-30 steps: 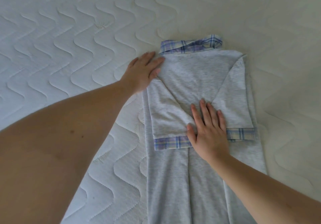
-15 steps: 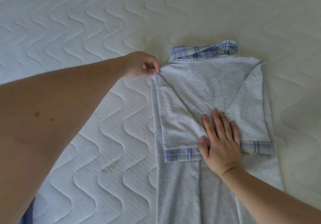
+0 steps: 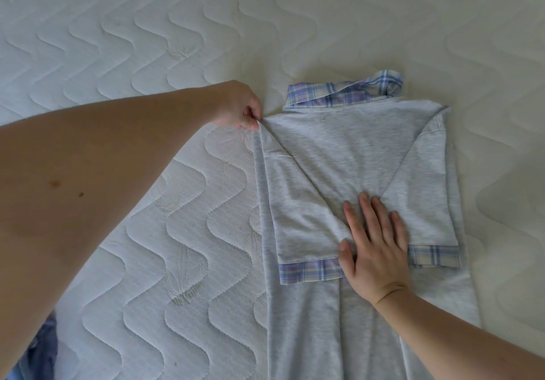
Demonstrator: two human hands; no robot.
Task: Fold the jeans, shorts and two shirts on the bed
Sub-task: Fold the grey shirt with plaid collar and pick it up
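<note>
The white quilted bed (image 3: 124, 55) with its wavy stitching spreads under everything. On it, right of centre, lies the pale grey knit shirt (image 3: 339, 155) with a lilac plaid collar, its back up, both sleeves folded in so the plaid cuffs meet near the middle. Its long axis runs from the collar at the far end straight toward me, the hem out of view below. My left arm reaches long across the bed, and my left hand (image 3: 239, 108) pinches the shirt's far left shoulder corner between thumb and fingers, so this hand is the nearer one to the edge that I judge needs tugging straight. My right hand (image 3: 374, 249) lies flat, fingers spread and straight, pressing down where the two sleeves meet, pinning them. A bit of blue cloth (image 3: 38, 347) shows at the lower left corner; I cannot tell what it is.
</note>
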